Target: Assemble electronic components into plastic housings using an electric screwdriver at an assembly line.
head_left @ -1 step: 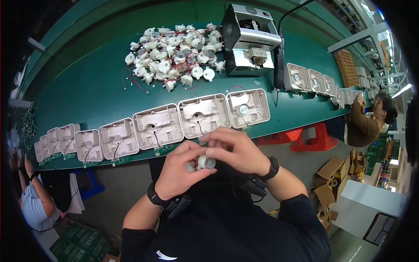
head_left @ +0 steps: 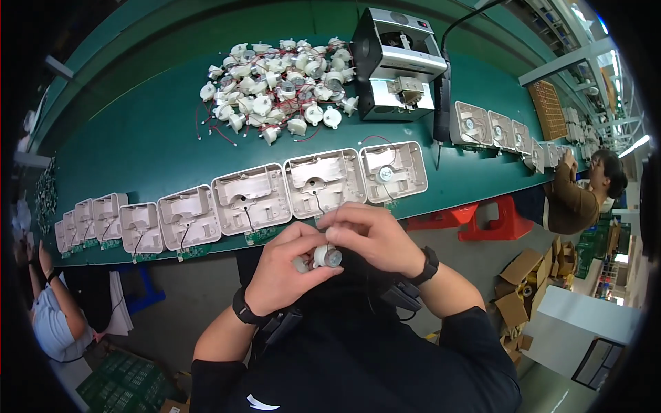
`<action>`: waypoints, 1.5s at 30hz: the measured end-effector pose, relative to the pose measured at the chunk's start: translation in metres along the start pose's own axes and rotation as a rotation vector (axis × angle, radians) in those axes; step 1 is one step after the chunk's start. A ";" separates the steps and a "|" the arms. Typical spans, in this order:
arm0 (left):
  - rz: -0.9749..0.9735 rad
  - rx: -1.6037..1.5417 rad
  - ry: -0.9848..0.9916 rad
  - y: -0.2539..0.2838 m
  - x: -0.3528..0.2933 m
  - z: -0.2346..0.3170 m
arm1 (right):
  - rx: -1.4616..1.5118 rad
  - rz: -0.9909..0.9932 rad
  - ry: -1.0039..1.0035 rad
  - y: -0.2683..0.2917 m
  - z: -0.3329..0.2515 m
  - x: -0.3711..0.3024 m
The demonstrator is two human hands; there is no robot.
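My left hand is closed round a small white motor with a round, shiny end. Another pale piece shows between its fingers. Just above the motor, my right hand has its thumb and fingers pinched together; what they hold, if anything, is hidden. Beyond my hands is a light housing shell with a dark wire and an open hollow. To its right, another shell has a round motor set in it.
A heap of white motors with red wires lies at the back. Right of it stand a silver-and-black machine and a black electric screwdriver. More shells with green circuit boards line the green table's front edge. Co-workers sit left and right.
The whole view has shifted very slightly. Both hands keep the same grip and place over the motor.
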State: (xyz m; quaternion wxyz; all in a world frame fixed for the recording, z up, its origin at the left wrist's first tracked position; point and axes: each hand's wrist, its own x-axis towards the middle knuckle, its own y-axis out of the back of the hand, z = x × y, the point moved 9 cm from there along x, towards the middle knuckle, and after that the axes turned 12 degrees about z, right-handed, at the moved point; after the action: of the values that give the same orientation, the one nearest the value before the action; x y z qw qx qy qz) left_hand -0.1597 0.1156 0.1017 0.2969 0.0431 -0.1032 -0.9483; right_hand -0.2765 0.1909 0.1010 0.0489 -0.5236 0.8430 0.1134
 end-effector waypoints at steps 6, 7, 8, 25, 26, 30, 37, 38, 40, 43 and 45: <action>-0.004 -0.005 -0.023 0.006 -0.004 -0.003 | -0.095 -0.063 0.254 0.000 -0.015 -0.006; -0.041 -0.094 0.069 0.005 -0.003 -0.007 | -0.180 -0.060 0.406 -0.003 -0.027 -0.015; -0.080 -0.185 0.161 0.003 -0.004 -0.011 | -0.265 -0.057 0.557 -0.008 -0.040 -0.026; -0.166 -1.083 0.748 -0.011 -0.042 -0.067 | -0.685 0.146 0.813 -0.005 -0.076 0.003; -0.163 -1.084 0.744 -0.011 -0.046 -0.070 | -0.685 0.143 0.818 -0.005 -0.074 0.010; -0.099 -1.196 1.101 -0.021 -0.084 -0.096 | -0.857 0.055 0.905 -0.019 -0.058 0.028; -0.006 -1.100 0.943 -0.009 -0.090 -0.096 | -0.996 0.041 0.955 -0.027 -0.045 0.036; -0.005 -1.100 0.942 -0.006 -0.090 -0.092 | -0.997 0.041 0.955 -0.028 -0.046 0.036; -0.154 -1.022 0.800 -0.004 -0.083 -0.069 | -1.024 0.078 0.939 -0.028 -0.046 0.034; -0.213 -0.909 0.642 0.004 -0.075 -0.050 | -1.059 0.121 0.936 -0.023 -0.054 0.030; -0.188 -0.762 0.473 0.014 -0.065 -0.040 | -1.098 0.174 0.947 -0.015 -0.067 0.025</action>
State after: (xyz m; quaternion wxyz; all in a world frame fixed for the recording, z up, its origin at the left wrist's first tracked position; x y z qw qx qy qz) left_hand -0.0926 0.1349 0.0671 0.2197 0.1554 0.3281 -0.9055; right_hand -0.2716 0.1469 0.1584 -0.5996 -0.3969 0.6340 0.2846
